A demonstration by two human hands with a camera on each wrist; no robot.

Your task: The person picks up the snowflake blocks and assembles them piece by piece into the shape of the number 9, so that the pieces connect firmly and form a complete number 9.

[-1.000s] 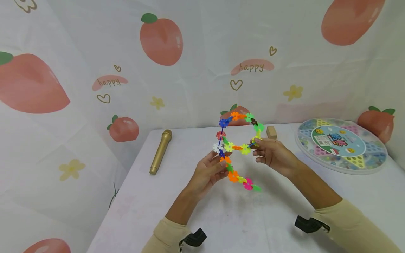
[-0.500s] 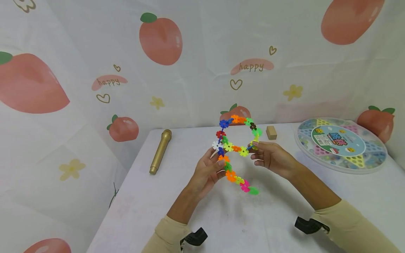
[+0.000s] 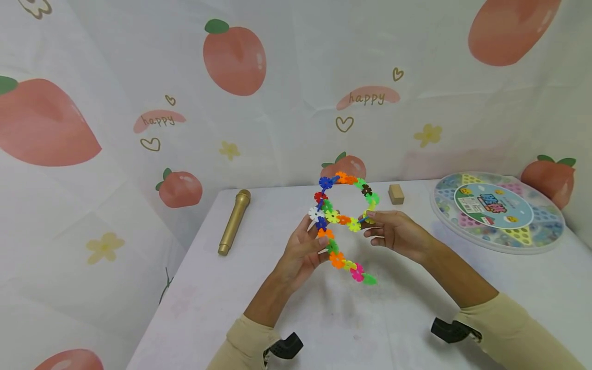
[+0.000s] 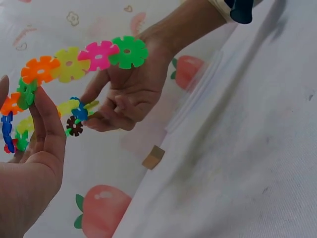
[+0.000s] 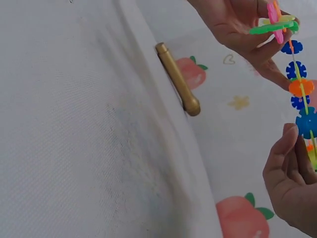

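Note:
A chain of colourful interlocking snowflake discs [image 3: 337,260] is held up above the table, forming a ring with a tail hanging below it. My left hand [image 3: 298,254] pinches the chain where the tail meets the ring, thumb in front near an orange disc. At the ring's lower right, my right hand [image 3: 401,234] pinches a blue disc [image 5: 307,123] beside a yellow one. The tail runs through orange, yellow and pink discs to a green end disc [image 4: 128,52], which hangs free. Fingers hide part of the chain on both sides.
On the white table [image 3: 370,329], a gold microphone-shaped stick [image 3: 234,223] lies at the back left. A small wooden block [image 3: 396,194] sits behind my right hand. To the right lies a large round game-board package [image 3: 497,212]. A peach-print cloth [image 3: 287,123] hangs behind.
The ring has sunk slightly and shifted a little left, with my right hand moving down along with it. The tail's end has also drifted a bit left. Both hands keep their hold.

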